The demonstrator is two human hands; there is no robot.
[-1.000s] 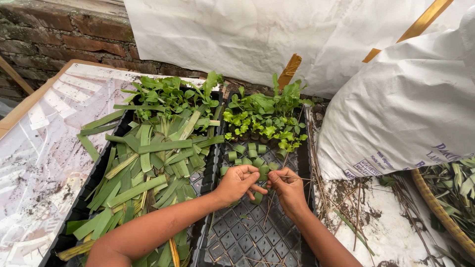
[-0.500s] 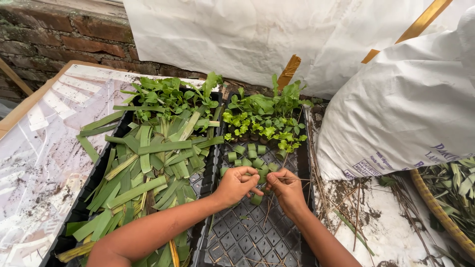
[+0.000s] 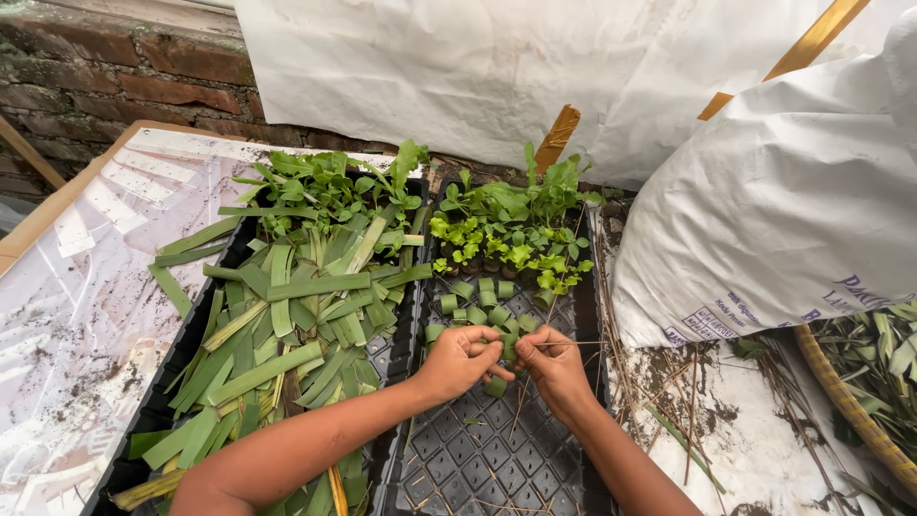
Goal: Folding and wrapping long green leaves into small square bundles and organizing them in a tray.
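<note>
Over the black plastic seedling tray [image 3: 478, 459], the left hand [image 3: 461, 361] pinched a small rolled green leaf cup [image 3: 503, 348], while the right hand [image 3: 554, 368] gripped a thin straw-coloured stick [image 3: 573, 344].

Small green leaf ring [image 3: 503, 348], rolled strip, pinched w/ thin stick [image 3: 571, 344] lying horizontal, at lower centre of frame, over black tray [image 3: 478, 449].
</note>
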